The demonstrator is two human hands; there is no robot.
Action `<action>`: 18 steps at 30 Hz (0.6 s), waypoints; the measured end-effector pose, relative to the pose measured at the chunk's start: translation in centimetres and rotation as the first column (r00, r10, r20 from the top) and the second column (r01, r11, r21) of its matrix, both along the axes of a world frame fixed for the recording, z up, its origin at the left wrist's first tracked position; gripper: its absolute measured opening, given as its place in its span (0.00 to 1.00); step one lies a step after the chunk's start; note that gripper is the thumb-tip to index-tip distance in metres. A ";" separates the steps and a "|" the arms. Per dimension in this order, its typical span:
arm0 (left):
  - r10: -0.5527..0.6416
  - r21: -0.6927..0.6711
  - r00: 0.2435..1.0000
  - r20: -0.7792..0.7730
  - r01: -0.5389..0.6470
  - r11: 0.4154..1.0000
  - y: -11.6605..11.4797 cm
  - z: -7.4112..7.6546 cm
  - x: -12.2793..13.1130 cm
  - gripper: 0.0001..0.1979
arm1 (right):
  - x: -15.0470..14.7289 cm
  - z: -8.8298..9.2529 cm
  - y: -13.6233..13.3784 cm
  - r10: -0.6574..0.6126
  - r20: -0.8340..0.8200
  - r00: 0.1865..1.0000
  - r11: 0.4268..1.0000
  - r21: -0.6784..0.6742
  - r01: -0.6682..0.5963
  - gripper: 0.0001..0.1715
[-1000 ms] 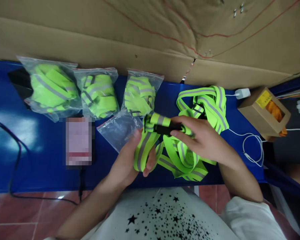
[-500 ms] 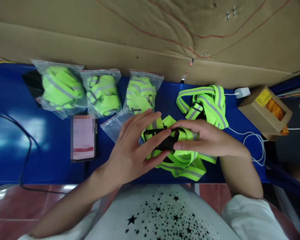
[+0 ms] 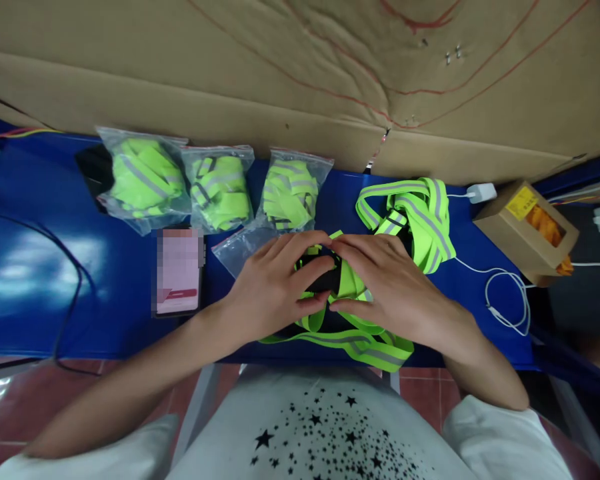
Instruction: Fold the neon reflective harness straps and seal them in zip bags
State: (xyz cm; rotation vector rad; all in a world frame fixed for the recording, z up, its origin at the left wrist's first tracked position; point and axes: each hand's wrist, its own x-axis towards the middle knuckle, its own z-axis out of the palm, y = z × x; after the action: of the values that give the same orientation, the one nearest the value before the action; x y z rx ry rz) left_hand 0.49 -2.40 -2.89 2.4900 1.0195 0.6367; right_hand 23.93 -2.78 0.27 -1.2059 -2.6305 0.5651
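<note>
neon strap bundle (image 3: 353,333), left hand (image 3: 275,290) and right hand (image 3: 395,290) pressing it flat

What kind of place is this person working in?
Likely a small packing station: three bags of folded reflective straps lie in a row on a blue table, the left hand and right hand grip another strap beside an empty bag, and cardboard stands behind.

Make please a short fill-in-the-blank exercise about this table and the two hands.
The left hand and right hand hold a strap bundle on a ___ table.
Behind them lie ___ filled bags.
The phone lies ___ of the left hand.
The cardboard box holds something ___.
Missing words: blue; three; left; orange.
</note>
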 end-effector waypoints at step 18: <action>0.133 -0.293 0.982 0.132 -0.089 0.952 2.1 3.0 -6.0 0.14 | 6.4 0.4 -0.5 -0.380 -0.371 0.848 0.917 -0.026 0.399 0.27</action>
State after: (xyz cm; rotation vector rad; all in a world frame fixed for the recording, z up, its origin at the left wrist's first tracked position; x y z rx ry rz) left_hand -5.49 -0.32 0.14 2.1143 1.1140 0.6489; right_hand 30.30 -3.28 0.69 -1.4084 -2.0025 0.5735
